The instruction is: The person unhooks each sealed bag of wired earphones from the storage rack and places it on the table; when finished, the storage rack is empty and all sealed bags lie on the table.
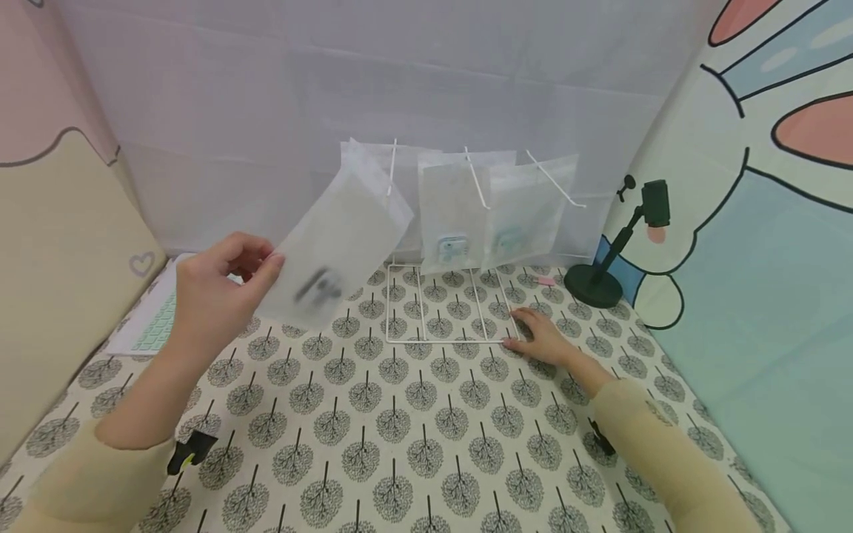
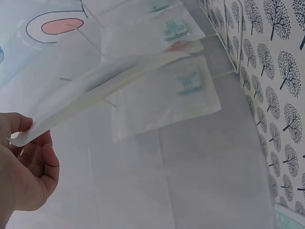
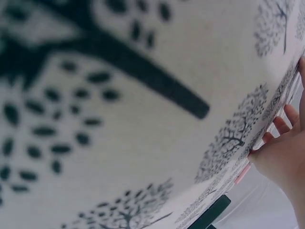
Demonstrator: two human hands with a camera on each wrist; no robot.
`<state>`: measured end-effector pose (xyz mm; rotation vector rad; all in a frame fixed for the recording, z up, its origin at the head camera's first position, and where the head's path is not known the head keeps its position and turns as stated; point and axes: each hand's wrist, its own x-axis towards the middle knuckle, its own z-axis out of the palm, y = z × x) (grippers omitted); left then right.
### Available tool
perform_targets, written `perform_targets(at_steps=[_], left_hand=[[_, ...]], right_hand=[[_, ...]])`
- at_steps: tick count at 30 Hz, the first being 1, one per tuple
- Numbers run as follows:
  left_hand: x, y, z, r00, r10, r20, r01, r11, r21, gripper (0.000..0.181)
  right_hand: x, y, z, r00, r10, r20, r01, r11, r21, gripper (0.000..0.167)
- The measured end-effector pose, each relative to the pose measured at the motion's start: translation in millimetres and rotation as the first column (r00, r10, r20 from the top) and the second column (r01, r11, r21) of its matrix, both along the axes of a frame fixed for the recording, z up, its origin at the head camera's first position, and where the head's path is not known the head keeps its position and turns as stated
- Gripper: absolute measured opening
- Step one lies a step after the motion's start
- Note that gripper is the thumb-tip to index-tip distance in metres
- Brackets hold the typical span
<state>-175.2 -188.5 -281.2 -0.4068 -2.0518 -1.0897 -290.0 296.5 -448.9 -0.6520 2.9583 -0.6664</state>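
White wire rack (image 1: pixel 453 341): the landmark here; its base lies on a tree-print tablecloth (image 1: pixel 393 422), and three prongs reach toward the person above it.
Held bag (image 1: pixel 346 229): raised beside the rack's left prong (image 1: pixel 391 174), tilted, its top leaning toward the rack. Whether bag and prong touch, I cannot tell.
Left hand (image 1: pixel 220 285): to the left of the rack, pinching the bag's near edge between thumb and fingers.
Right hand (image 1: pixel 541 342): at the rack's right front corner, fingers relaxed and touching the base; whether any wire is pinched, I cannot tell.
Risk at the bag: it could buckle or slip, being thin and gripped by one edge with its top unsupported; swung too far, it could knock the bag behind it.
Risk at the rack: a push or snag on a prong might shift it, as the right hand's touch looks light.
Bag's look: flat, whitish, see-through enough to show a dark, blurred shape inside; its contents are unidentifiable.
Hanging bags: one on each prong of the rack, left (image 1: pixel 412 169), middle (image 1: pixel 449 211) and right (image 1: pixel 533 203).
Black stand (image 1: pixel 593 285): right of the rack.
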Motion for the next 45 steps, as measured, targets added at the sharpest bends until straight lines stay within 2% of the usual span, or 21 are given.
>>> perform_targets(at_steps=[15,23,28,34,37,40,42,45], left_hand=[[33.3,-3.3,11.6,0.999,0.009,-0.033,-0.009,1.000,-0.012,0.007],[45.2,-8.6,9.9,1.000,-0.002,-0.010,0.002,1.000,0.010,0.009],[46.6,-14.5,-1.4,0.999,0.013,0.037,-0.012,1.000,-0.020,0.009],[45.0,-21.9,-13.3,0.992,0.069,0.103,-0.068,0.998,-0.018,0.010],[40.4,-27.4,-18.6,0.990,0.087,0.108,-0.085,0.996,-0.025,0.008],[33.7,-34.0,-25.7,0.984,0.099,0.145,-0.097,0.995,-0.025,0.007],[27.9,-38.4,-31.8,0.978,0.105,0.182,-0.104,0.994,-0.017,0.007],[18.9,-44.5,-42.2,0.958,0.121,0.261,-0.119,0.993,-0.024,0.010]], right_hand=[[-1.8,7.3,-2.4,1.000,-0.016,0.026,0.016,1.000,0.021,0.069],[-0.4,5.5,-0.6,1.000,-0.012,0.002,0.012,0.999,0.035,0.067],[-0.2,3.7,-1.3,1.000,-0.009,-0.013,0.010,0.999,0.038,0.067],[0.5,2.1,-0.6,1.000,-0.005,-0.005,0.005,0.999,0.036,0.067],[0.9,2.0,0.0,1.000,-0.006,-0.003,0.006,0.999,0.041,0.066],[0.6,2.0,0.2,1.000,-0.003,-0.010,0.003,0.999,0.051,0.066],[0.3,1.9,0.4,1.000,-0.002,-0.013,0.002,0.998,0.055,0.066],[0.0,2.0,0.5,1.000,-0.004,-0.013,0.005,0.998,0.055,0.066]])
